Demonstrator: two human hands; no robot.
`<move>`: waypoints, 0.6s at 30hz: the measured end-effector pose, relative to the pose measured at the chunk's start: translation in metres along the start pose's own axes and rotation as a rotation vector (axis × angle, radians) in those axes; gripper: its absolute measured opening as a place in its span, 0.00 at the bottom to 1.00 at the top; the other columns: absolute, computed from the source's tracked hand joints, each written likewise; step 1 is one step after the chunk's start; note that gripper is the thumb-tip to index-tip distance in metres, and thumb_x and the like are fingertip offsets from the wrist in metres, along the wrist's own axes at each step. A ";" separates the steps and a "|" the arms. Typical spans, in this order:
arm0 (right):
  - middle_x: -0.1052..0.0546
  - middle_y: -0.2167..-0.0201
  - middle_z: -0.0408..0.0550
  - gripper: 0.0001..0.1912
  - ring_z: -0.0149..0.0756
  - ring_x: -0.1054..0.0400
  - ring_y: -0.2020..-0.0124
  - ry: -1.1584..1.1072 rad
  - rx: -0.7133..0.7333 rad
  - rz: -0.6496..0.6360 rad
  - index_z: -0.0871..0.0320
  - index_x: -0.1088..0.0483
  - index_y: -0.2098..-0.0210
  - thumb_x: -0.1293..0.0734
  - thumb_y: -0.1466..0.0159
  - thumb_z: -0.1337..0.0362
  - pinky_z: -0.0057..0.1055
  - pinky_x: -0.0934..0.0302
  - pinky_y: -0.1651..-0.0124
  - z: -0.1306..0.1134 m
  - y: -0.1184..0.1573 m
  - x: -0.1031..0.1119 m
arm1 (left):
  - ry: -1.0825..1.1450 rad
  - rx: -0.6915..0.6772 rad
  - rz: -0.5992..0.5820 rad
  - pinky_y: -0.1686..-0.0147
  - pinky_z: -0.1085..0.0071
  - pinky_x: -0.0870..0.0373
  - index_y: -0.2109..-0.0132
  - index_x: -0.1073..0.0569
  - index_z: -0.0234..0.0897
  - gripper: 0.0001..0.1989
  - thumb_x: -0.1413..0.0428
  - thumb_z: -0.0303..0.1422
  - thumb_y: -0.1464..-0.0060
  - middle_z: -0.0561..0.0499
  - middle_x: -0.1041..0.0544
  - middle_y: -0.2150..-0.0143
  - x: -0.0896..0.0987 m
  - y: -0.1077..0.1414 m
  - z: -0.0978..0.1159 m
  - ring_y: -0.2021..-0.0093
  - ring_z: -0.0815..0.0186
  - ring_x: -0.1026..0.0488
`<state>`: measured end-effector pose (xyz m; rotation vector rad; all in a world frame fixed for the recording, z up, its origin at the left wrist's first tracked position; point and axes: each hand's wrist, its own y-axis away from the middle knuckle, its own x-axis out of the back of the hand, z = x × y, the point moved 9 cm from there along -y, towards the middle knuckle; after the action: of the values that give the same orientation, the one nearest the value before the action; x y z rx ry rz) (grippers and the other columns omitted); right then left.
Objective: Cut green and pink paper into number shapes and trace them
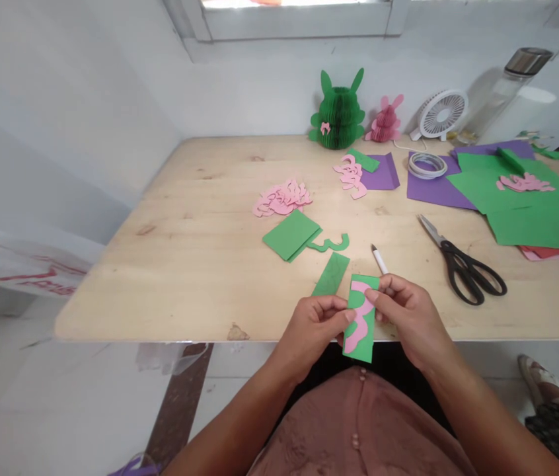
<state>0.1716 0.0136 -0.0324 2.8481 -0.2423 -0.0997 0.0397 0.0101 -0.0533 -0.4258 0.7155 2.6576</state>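
Both hands hold a green paper strip (367, 337) with a wavy pink cutout (357, 328) lying on it, at the table's front edge. My left hand (316, 325) pinches the strip's left side, its thumb on the pink cutout. From the right, my right hand (411, 314) grips the upper part, thumb also on the pink piece. Just behind are another green strip (332, 274), a stack of green rectangles (290, 235) and a curvy green cutout (335, 245). A white pen (379, 259) lies beyond my right hand.
Black-handled scissors (462, 268) lie at right, near green sheets (542, 225), purple paper (433, 188) and a tape roll (427, 166). Pink cutouts (283, 198) lie mid-table. Green (337, 119) and pink (386, 120) paper figures, a fan (442, 114) and a bottle (500, 96) stand behind.
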 end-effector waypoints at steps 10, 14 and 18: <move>0.36 0.86 0.35 0.19 0.24 0.45 0.83 0.007 -0.016 0.021 0.58 0.35 0.78 0.24 0.53 0.53 0.22 0.54 0.80 0.005 -0.002 0.003 | -0.042 -0.005 0.053 0.76 0.75 0.37 0.75 0.24 0.31 0.15 0.34 0.41 0.59 0.53 0.28 0.80 0.002 -0.001 0.003 0.79 0.73 0.35; 0.35 0.86 0.35 0.18 0.25 0.45 0.83 -0.004 -0.017 0.018 0.57 0.35 0.77 0.23 0.54 0.56 0.23 0.51 0.79 0.007 -0.003 0.003 | -0.043 -0.004 0.045 0.75 0.75 0.36 0.74 0.24 0.31 0.15 0.34 0.41 0.59 0.53 0.28 0.79 0.002 -0.002 0.002 0.78 0.73 0.35; 0.36 0.86 0.35 0.17 0.24 0.46 0.83 0.024 -0.004 0.008 0.57 0.36 0.77 0.24 0.52 0.56 0.24 0.51 0.78 0.006 -0.004 0.003 | -0.039 -0.014 0.025 0.76 0.75 0.36 0.75 0.25 0.32 0.14 0.35 0.41 0.58 0.53 0.28 0.80 0.003 -0.004 0.002 0.78 0.72 0.35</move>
<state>0.1743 0.0152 -0.0390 2.8420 -0.2489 -0.0644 0.0385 0.0145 -0.0543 -0.3695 0.6959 2.6882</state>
